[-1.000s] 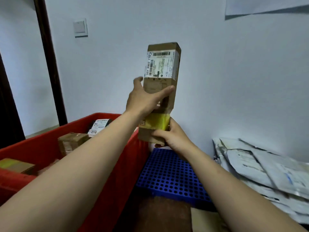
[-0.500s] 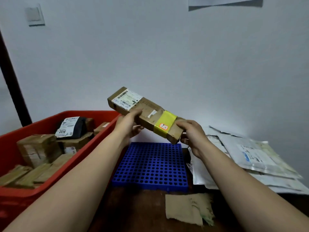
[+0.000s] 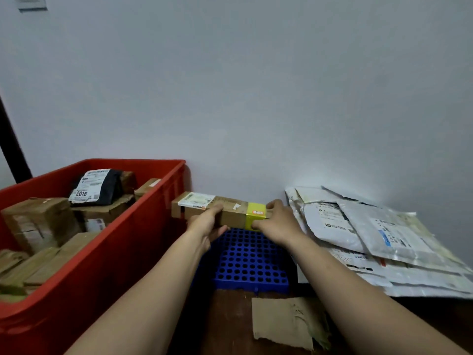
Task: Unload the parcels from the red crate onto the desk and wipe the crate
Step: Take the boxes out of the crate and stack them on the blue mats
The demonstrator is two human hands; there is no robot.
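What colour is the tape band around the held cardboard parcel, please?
Yellow tape band, at the right end of the cardboard parcel; head view.

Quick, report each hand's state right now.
Left hand: closed, gripping the long cardboard parcel near its middle.
Right hand: closed, gripping the same parcel at its right end.

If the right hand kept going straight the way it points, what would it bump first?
The right hand grips the yellow-taped end of the cardboard box, so the box comes first. Pushed on together, they would probably meet the white wall; depth is unclear.
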